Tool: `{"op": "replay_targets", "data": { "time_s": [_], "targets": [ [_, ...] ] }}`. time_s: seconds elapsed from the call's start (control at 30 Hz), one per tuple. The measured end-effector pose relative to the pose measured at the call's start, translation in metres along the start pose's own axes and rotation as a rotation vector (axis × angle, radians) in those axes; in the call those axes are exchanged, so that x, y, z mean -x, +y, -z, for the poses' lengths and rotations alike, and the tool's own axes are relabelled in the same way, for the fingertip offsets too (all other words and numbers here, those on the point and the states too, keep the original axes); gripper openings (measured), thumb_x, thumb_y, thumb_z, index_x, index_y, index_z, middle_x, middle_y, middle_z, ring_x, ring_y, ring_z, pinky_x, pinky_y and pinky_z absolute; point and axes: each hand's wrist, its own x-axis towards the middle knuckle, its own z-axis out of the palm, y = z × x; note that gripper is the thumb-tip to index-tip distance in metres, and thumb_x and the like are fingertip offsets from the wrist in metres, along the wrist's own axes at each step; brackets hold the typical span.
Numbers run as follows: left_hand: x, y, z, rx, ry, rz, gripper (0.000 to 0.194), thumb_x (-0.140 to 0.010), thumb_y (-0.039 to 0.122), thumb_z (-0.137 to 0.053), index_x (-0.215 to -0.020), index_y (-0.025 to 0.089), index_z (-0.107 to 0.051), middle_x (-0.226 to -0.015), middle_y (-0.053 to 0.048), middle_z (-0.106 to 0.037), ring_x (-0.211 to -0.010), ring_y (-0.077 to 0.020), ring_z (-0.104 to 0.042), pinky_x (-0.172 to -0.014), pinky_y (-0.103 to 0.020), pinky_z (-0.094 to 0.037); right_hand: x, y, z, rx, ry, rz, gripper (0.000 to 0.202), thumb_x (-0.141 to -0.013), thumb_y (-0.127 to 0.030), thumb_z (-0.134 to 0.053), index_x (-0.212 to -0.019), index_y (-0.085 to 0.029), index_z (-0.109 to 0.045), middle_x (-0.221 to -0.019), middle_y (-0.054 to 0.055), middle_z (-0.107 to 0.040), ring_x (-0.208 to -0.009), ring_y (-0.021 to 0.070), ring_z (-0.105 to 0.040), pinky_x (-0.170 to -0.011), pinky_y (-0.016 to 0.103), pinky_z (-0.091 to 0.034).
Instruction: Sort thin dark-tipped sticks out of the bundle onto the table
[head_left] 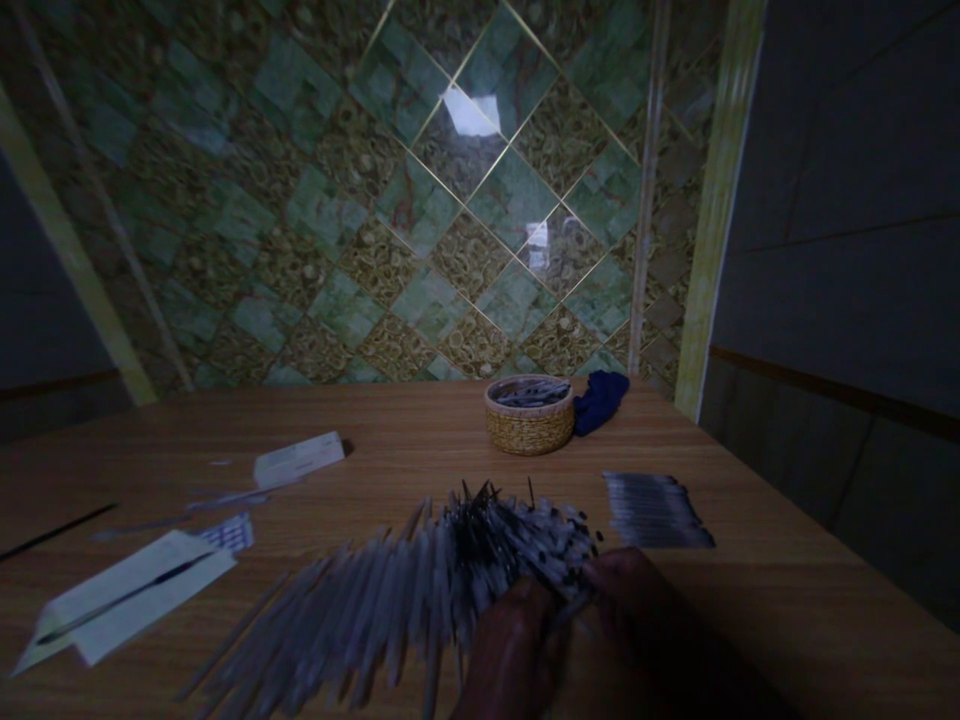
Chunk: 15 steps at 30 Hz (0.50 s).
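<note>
A large pile of pale, translucent pens (375,610), several with black parts at the ends, fans across the table at the near middle. My left hand (511,640) is closed at the pile's near right side. My right hand (626,590) is closed just to its right, in deep shadow. Between the two hands runs a slim, pale pen (574,608), its ends hidden by the fingers. Farther right lies a neat flat row of similar pens (656,510), side by side.
A woven basket (529,430) holding more pens stands at the back, with a dark blue cloth (600,400) against it. At left lie an opened paper sheet (135,595), a dark thin stick (56,530) and a white box (298,460). A tiled wall borders the far edge.
</note>
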Motion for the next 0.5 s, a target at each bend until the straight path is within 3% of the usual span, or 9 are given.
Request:
{"op": "replay_targets", "data": {
  "time_s": [0.07, 0.23, 0.4, 0.5],
  "targets": [
    [-0.0001, 0.0001, 0.0009, 0.000, -0.007, -0.011, 0.025, -0.074, 0.013, -0.049, -0.093, 0.021, -0.063, -0.096, -0.006, -0.064, -0.087, -0.0183, -0.060, -0.074, -0.023, -0.045, -0.0014, 0.0000, 0.0004, 0.036, 0.021, -0.027, 0.052, -0.073, -0.067, -0.043, -0.058, -0.017, -0.051, -0.036, -0.003, -0.047, -0.028, 0.0084, -0.040, -0.031, 0.020, -0.024],
    [-0.0003, 0.0007, 0.0010, -0.026, -0.012, 0.009, 0.026, -0.073, 0.012, -0.048, -0.091, 0.020, -0.063, -0.095, -0.006, -0.064, -0.086, -0.0180, -0.060, -0.074, -0.023, -0.045, -0.0043, 0.0008, 0.0022, 0.058, -0.030, -0.027, 0.049, -0.064, -0.065, -0.055, -0.062, -0.017, -0.053, -0.040, -0.002, -0.052, -0.028, 0.0097, -0.041, -0.030, 0.021, -0.027],
    [0.0004, 0.0032, 0.0015, -0.019, -0.013, 0.020, 0.030, -0.072, 0.011, -0.048, -0.097, 0.022, -0.062, -0.098, -0.006, -0.065, -0.089, -0.0185, -0.059, -0.076, -0.024, -0.045, -0.0009, -0.0027, 0.0011, 0.066, 0.017, -0.029, 0.047, -0.069, -0.065, -0.050, -0.061, -0.019, -0.052, -0.040, -0.003, -0.050, -0.032, 0.0092, -0.043, -0.035, 0.022, -0.029],
    [0.0007, 0.0035, 0.0015, -0.030, -0.036, 0.006, 0.030, -0.072, 0.011, -0.048, -0.098, 0.021, -0.061, -0.099, -0.006, -0.065, -0.089, -0.0189, -0.060, -0.074, -0.024, -0.046, 0.0004, -0.0076, 0.0005, 0.050, -0.015, -0.039, 0.042, -0.064, -0.061, -0.055, -0.064, -0.019, -0.052, -0.041, -0.003, -0.052, -0.030, 0.0103, -0.043, -0.032, 0.022, -0.027]
  ]
}}
